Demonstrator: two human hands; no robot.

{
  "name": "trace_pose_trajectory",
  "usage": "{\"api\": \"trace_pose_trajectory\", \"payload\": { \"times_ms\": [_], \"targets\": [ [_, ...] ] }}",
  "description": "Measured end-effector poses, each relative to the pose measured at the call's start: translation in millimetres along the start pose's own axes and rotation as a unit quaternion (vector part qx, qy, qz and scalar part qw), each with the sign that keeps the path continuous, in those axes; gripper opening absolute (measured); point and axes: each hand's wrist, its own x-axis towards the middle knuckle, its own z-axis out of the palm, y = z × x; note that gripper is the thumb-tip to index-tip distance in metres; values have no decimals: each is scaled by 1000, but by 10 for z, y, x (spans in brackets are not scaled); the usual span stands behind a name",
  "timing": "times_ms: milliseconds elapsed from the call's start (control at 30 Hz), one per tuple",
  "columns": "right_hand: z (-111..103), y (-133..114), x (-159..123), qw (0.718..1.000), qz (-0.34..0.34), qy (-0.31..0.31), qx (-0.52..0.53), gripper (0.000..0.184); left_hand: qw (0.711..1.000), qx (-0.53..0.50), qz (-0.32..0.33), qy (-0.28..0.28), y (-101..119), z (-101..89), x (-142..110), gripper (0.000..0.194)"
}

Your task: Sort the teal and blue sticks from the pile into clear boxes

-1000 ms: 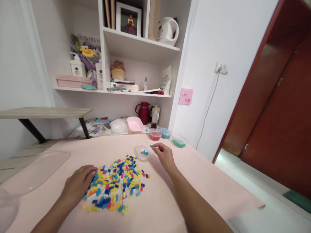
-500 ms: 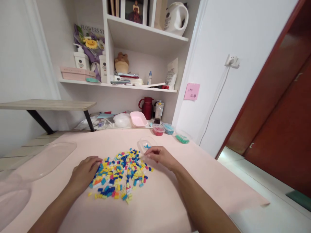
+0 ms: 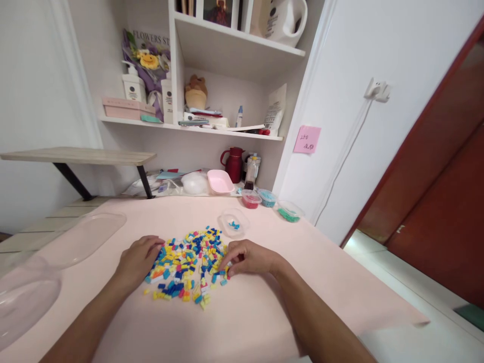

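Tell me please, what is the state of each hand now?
Left hand: loosely curled at the left edge of the brick pile; grip cannot be told.
Right hand: fingers bent at the right edge; grip cannot be told.

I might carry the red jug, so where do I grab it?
Best by the handle of the red jug, I'd say, coming from the left: the loop sticks out that way, the jug stands upright, and a bottle crowds its right.

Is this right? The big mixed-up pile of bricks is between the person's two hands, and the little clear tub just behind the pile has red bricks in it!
Almost! The bricks in the little clear tub are blue, not red. The head view shows it.
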Motion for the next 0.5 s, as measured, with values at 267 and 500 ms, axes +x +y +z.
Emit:
{"api": "trace_pose_trajectory", "payload": {
  "times_ms": [267, 500],
  "targets": [
    [107, -7, 38, 1000, 20, 12, 4, 42, 1000, 0, -3, 11, 17, -7, -6, 35],
    [137, -9, 71, 997, 45, 46, 38, 28, 1000, 2, 2, 6, -17, 8, 11, 38]
  ]
}}
